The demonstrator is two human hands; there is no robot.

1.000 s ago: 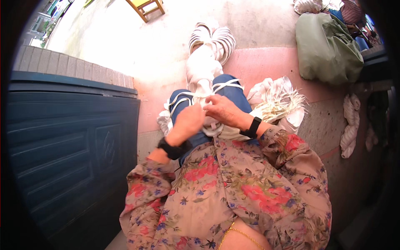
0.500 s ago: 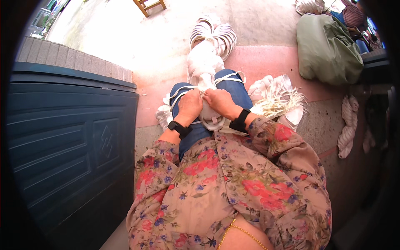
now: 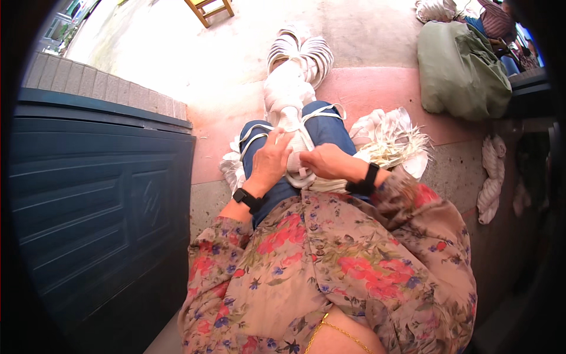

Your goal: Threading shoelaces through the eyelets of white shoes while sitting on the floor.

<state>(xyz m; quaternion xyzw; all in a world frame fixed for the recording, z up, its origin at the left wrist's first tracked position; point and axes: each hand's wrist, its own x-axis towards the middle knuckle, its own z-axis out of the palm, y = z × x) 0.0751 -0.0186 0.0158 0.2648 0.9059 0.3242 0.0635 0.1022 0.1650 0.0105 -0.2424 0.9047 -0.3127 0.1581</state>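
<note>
Between my knees lies a long bundle of white knitted cloth [image 3: 289, 91], its far end fanned out in curved layers. A narrow white strip [image 3: 305, 135] runs along its near part. My left hand [image 3: 271, 158] rests at the left side of the bundle, fingers apart and stretched forward. To the right, my right hand [image 3: 328, 161] is closed, its fingertips pinching the end of the strip beside the bundle. Loose white strips [image 3: 323, 110] also lie across both knees of my blue jeans [image 3: 330, 133].
At my right lies a white cloth heap [image 3: 383, 130] with fringed strips [image 3: 404, 147]. Beyond stands a bulging green sack [image 3: 463, 71]. A twisted white bundle [image 3: 490, 180] lies farther right. A dark blue panelled door [image 3: 100, 200] stands at left, a wooden stool [image 3: 209, 10] ahead.
My hands were together at the bundle's narrow neck. Now they are apart: the right has moved toward me and to the right, while the left has opened and come slightly nearer.
</note>
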